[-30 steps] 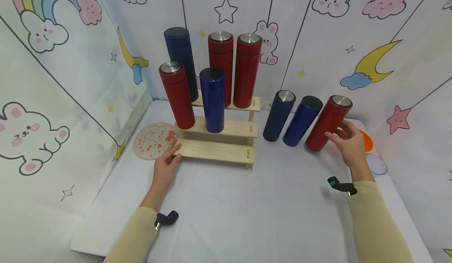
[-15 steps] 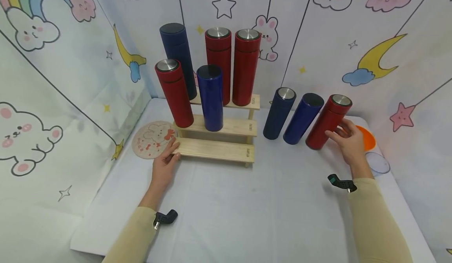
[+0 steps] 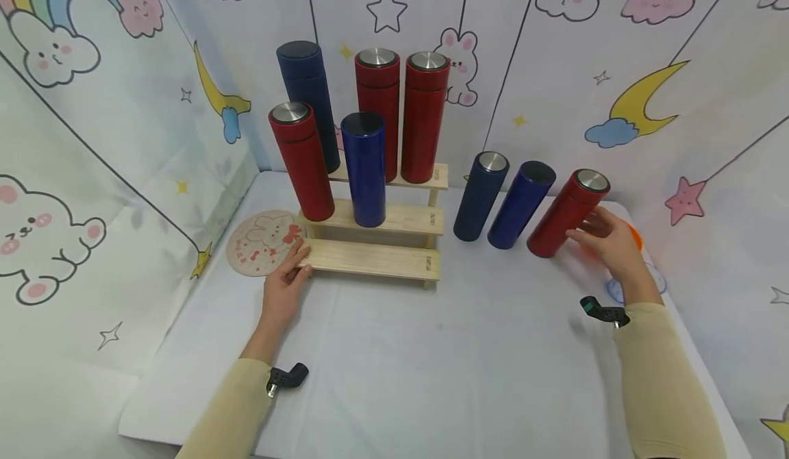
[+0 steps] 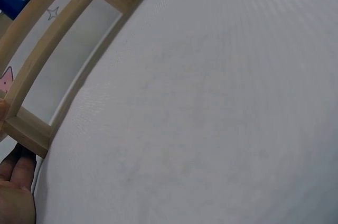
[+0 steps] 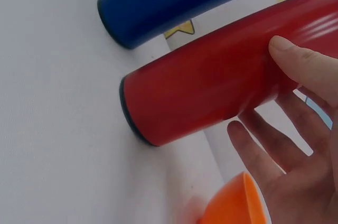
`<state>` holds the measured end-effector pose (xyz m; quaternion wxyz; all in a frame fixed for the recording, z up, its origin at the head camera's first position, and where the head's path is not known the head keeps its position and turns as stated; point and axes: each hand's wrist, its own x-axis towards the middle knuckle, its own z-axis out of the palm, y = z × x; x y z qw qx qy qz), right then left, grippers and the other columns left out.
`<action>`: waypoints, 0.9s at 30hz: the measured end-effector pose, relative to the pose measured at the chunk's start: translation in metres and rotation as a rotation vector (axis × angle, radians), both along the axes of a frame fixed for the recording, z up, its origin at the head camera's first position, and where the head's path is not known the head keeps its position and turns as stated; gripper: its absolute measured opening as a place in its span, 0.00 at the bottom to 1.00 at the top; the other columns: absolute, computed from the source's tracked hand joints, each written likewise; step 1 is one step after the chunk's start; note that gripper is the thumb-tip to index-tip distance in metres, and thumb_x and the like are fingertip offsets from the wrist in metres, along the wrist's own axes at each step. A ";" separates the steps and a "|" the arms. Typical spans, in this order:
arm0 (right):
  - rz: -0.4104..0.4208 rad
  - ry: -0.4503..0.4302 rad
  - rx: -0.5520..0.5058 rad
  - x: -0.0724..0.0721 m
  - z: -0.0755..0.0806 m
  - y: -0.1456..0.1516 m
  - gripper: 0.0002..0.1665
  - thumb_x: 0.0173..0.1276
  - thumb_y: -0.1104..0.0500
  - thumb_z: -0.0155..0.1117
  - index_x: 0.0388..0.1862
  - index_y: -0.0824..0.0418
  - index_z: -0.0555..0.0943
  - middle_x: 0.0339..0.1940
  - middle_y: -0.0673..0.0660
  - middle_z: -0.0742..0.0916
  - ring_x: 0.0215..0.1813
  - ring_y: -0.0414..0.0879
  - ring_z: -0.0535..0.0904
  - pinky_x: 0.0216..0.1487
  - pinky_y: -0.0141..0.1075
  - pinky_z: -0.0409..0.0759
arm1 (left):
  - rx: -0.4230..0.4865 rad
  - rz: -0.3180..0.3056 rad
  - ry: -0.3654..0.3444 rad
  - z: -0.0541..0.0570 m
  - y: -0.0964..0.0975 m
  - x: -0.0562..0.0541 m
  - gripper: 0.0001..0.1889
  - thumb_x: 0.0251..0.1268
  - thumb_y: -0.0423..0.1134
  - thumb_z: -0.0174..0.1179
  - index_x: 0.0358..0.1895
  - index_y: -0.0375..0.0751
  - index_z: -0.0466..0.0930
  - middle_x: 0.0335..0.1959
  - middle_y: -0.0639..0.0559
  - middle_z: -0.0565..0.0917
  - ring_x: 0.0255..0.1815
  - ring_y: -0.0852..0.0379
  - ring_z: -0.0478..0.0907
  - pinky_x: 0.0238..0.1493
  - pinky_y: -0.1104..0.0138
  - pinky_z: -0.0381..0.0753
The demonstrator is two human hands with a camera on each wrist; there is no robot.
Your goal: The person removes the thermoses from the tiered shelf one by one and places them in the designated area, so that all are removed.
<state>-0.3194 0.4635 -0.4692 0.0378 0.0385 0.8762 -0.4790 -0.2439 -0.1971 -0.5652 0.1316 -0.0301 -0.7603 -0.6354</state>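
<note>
My right hand grips a red thermos bottle with a silver lid at the right of the table. In the right wrist view the thumb lies across the front of the red bottle, while the other fingers are behind it, the lower ones spread. Just left of it stand a glossy blue bottle and a dark navy bottle. My left hand pinches the left end of the lowest step of a three-step wooden rack. In the left wrist view, fingers show beside the rack's foot.
Higher on the rack stand a navy bottle, a blue bottle and several red bottles. A round bunny mat lies left of the rack. An orange bowl sits behind my right hand, partly hidden. Patterned cloth hangs behind.
The camera view has shifted slightly. My right hand and the red bottle have moved a little rightward from the blue bottle, covering more of the orange bowl. My left hand stays on the rack.
</note>
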 end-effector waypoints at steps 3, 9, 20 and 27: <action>0.003 -0.017 -0.004 0.000 0.000 0.000 0.57 0.77 0.38 0.71 0.93 0.47 0.51 0.86 0.65 0.66 0.83 0.67 0.63 0.80 0.64 0.65 | 0.012 -0.005 -0.008 -0.001 0.000 0.000 0.22 0.81 0.29 0.62 0.74 0.35 0.80 0.84 0.49 0.68 0.82 0.48 0.66 0.64 0.79 0.76; -0.045 0.032 0.013 0.009 0.002 -0.002 0.53 0.78 0.39 0.70 0.92 0.48 0.56 0.86 0.63 0.68 0.82 0.66 0.66 0.80 0.55 0.69 | 0.017 -0.007 -0.011 -0.001 0.002 0.001 0.22 0.81 0.27 0.61 0.74 0.31 0.78 0.84 0.46 0.67 0.83 0.47 0.63 0.64 0.82 0.74; -0.110 0.295 -0.142 0.041 0.017 -0.020 0.34 0.80 0.58 0.70 0.82 0.57 0.73 0.69 0.62 0.83 0.64 0.41 0.83 0.58 0.17 0.77 | -0.011 -0.019 0.005 0.033 0.007 0.017 0.22 0.80 0.24 0.60 0.73 0.23 0.75 0.82 0.31 0.65 0.82 0.37 0.62 0.65 0.81 0.73; -0.124 0.412 -0.311 0.065 0.037 -0.049 0.29 0.78 0.60 0.72 0.74 0.66 0.78 0.62 0.62 0.87 0.58 0.39 0.87 0.59 0.21 0.79 | 0.016 -0.021 0.007 0.026 0.004 0.013 0.22 0.81 0.24 0.59 0.73 0.24 0.75 0.83 0.33 0.64 0.83 0.39 0.61 0.65 0.81 0.73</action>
